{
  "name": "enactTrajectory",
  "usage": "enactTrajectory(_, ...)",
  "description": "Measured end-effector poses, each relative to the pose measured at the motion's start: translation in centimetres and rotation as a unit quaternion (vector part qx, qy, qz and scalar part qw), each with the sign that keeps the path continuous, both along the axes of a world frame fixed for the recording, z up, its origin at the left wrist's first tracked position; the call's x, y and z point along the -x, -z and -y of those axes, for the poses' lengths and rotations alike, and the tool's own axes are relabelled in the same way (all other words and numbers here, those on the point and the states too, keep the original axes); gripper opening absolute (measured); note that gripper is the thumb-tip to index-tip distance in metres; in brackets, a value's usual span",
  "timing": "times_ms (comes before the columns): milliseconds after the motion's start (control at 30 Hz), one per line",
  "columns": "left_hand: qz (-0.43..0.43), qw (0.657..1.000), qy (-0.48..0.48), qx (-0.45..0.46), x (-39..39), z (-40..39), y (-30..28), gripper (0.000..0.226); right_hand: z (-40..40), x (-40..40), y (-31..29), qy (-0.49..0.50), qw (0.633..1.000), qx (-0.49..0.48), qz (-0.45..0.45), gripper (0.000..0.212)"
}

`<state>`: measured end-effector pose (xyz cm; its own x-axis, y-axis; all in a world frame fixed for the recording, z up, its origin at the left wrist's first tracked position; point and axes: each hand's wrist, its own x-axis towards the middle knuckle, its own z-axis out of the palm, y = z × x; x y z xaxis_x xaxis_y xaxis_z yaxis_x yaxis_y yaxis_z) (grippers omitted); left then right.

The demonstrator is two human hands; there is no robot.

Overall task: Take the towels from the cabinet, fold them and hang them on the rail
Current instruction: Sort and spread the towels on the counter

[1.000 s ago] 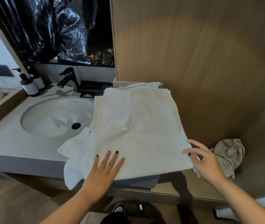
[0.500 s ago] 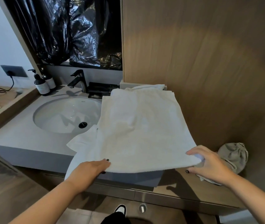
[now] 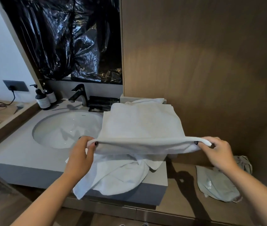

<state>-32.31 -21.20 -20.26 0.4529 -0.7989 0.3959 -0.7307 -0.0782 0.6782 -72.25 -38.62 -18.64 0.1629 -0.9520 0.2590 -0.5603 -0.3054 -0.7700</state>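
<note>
While both hands lift its near edge, the white towel (image 3: 139,126) stays partly on the desk (image 3: 15,154), far end resting at the back right corner against the wood cabinet wall (image 3: 202,62). Left hand (image 3: 80,157) pinches the near-left corner: thumb on top, fingers (image 3: 91,145) curled under the hem. Right hand (image 3: 217,152) pinches the near-right corner the same way, fingers closed on the fabric. Near edge is raised off the desk and stretched level between the two hands, above the front edge.

A second white towel (image 3: 113,178) lies crumpled under the lifted one, at the front right of the desk, one corner hanging over the front edge.

Sink basin (image 3: 64,128) sits left of the towels, set into the desk. Black tap (image 3: 79,93) at the back edge behind the basin. Two pump bottles (image 3: 44,98) at the back left corner, touching or just beside each other. Black plastic sheeting (image 3: 67,38) covers the area above the tap. Wall socket (image 3: 16,85) with a plugged-in cable at far left.

Right of the desk, on a lower wood ledge (image 3: 178,201), lies a greyish cloth bag (image 3: 217,185), near the right wrist but apart from the towels.
</note>
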Motion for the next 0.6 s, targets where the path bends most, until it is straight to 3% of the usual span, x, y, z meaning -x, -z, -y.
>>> enactTrajectory(233,-0.151,0.985,-0.073,0.048,-1.1,4.8,-1.6,0.008,2.9,-3.6,-3.3,0.01,0.997,-0.007,0.081,0.013)
enactTrajectory(367,-0.182,0.976,-0.1,0.062,-2.4,7.9,-1.6,0.007,5.6,-5.3,-3.6,0.036,0.992,-0.046,0.112,0.009)
enactTrajectory(600,-0.207,0.968,-0.122,0.065,-5.4,14.2,-1.1,0.013,10.7,-9.3,-3.9,0.073,0.987,-0.033,0.137,0.014)
